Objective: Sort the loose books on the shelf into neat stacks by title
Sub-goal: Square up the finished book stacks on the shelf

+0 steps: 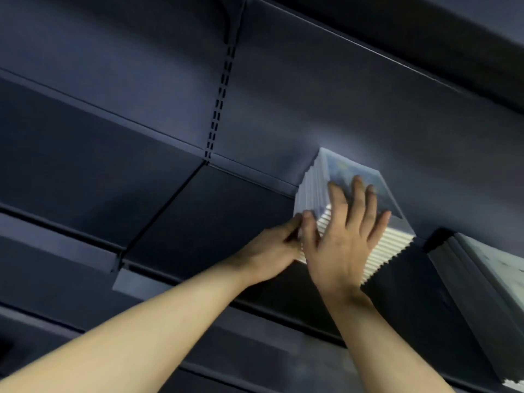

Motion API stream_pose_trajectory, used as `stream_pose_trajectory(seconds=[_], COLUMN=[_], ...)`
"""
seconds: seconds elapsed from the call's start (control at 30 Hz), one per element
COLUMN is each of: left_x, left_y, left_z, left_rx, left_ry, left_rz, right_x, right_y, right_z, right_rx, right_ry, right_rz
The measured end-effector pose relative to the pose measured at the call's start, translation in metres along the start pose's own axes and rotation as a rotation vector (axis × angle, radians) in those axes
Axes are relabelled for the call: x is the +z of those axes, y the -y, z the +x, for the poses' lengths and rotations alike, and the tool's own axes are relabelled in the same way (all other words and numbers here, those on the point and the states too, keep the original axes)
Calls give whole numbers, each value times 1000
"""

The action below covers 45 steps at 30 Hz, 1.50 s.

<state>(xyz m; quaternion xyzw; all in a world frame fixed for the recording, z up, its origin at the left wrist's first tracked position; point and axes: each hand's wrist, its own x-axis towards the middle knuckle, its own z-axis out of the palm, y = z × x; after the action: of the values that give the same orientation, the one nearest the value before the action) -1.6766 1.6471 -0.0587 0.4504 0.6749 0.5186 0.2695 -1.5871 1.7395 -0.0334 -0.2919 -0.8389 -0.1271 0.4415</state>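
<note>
stack (313,188): pile of thin same-size books, pale spines facing left, white page edges facing the camera; sits on the dark shelf (226,217), near the back panel, right of the slotted upright (219,100)
alignment: edges stepped like a saw blade on the front and top-left corners, so not yet squared
right hand (344,231): flat on the top cover, fingers straight and spread, thumb down over the near-left corner; pressing, not clutching
left hand (272,251): at the left face near the bottom corner, fingers curled in toward the spines; whether it pinches books or just pushes, cannot tell, contact is blurred and partly hidden behind the right thumb
second pile (465,282): darker books further right on the same shelf, well apart from the first, nothing touching it
weight (judgement): many copies, so likely heavy as a block, light one at a time
stiffness (judgement): each book thin and somewhat bendy; together rigid under top pressure
slip (judgement): covers look glossy, layers will likely slide on each other if pushed from one side only
where to hold (judgement): palm on top to clamp, other hand flat against the spines or page edges to tap flush; to move it, grip under the bottom book from both sides, not the middle
risk (judgement): a sideways shove without top pressure fans the pile
</note>
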Motion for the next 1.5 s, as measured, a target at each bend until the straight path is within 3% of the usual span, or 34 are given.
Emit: stream_pose_trajectory(seconds=[0.2, 0.4, 0.87, 1.37, 1.5], left_x=[-17, 21, 13, 14, 14], left_y=[-14, -7, -13, -10, -9], left_z=[51, 96, 132, 101, 93], left_rx=[-16, -88, -27, -20, 19], left_ry=[-87, -62, -178, -80, -243], left_rz=[-476, -633, -487, -450, -399], right_x=[10, 30, 34, 25, 23], right_y=[7, 0, 2, 3, 4], right_z=[-18, -21, -23, -22, -21], right_rx=[-29, -71, -82, -76, -71], right_ry=[-3, -82, -76, -38, -24], right_rz=[-58, -112, -84, -133, -120])
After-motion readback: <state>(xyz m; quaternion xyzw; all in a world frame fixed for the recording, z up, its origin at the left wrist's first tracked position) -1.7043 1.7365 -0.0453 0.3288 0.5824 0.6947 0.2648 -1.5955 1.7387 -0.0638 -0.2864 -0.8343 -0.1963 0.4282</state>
